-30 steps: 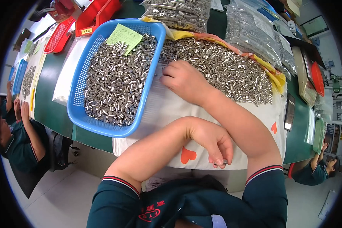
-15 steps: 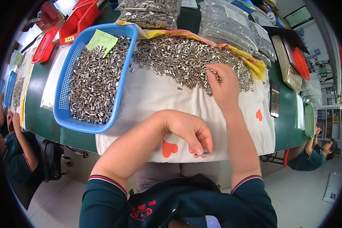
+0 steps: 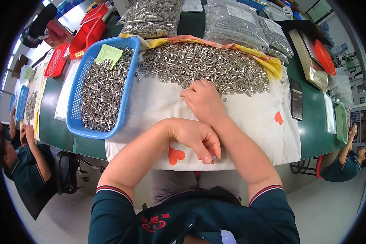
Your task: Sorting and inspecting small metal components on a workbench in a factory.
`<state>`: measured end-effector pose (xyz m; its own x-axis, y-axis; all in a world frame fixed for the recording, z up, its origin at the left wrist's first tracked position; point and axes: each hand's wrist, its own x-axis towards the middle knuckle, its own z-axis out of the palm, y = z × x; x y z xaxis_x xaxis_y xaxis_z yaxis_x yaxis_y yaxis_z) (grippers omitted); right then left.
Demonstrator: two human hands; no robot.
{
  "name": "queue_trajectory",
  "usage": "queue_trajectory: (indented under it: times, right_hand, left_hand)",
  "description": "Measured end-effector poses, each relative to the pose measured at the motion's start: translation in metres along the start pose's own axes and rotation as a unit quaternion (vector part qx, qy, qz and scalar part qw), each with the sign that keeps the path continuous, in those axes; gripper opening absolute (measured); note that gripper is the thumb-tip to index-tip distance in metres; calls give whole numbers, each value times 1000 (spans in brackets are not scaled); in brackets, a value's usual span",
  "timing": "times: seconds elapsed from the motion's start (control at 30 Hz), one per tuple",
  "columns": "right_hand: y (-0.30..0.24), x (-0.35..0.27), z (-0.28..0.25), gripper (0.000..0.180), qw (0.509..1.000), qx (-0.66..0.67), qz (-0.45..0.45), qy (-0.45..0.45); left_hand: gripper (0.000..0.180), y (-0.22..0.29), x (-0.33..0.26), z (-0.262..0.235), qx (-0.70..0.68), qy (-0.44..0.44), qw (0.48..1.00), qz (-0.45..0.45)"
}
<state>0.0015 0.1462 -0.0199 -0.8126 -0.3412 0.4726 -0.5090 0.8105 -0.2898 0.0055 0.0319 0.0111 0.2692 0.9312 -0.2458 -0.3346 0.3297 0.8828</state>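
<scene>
My left hand hangs over the near edge of a white cloth, its fingers closed on a small metal sleeve that shows at the fingertips. Beyond it my right hand rests at the near edge of a wide pile of small shiny metal sleeves. Its thumb and fingers are pinched together, and what lies between them is mostly hidden. The right forearm passes close beside the left hand. A blue plastic basket of similar sleeves, with a green paper slip on top, stands left of the pile.
Behind the pile runs a rolled yellow-orange cloth edge. Clear bags of metal parts stand at the back. A dark phone lies on the right, red bins at the far left. Other people sit at both sides.
My right hand has moved left, from over the right part of the pile to its near edge, and its fingers have closed. The left hand keeps its sleeve; the view has shifted slightly.
</scene>
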Motion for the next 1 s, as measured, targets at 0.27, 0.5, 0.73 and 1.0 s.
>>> queue_trajectory:
  times: [0.27, 0.5, 0.73, 1.0]
  right_hand:
    - [7, -8, -46, 3, 965, 182, 189, 17]
    - [12, -27, -58, 6, 868, 445, 220, 22]
    - [6, -25, -60, 7, 886, 416, 201, -22]
    - [-2, -27, -54, 10, 983, 157, 67, 69]
  left_hand:
    - [28, -4, -35, -2, -98, 312, 919, 222]
    - [34, -19, -23, -17, -139, 457, 841, 254]
    - [37, -24, -21, -18, -118, 448, 848, 256]
    - [36, -21, -19, -11, -51, 501, 836, 217]
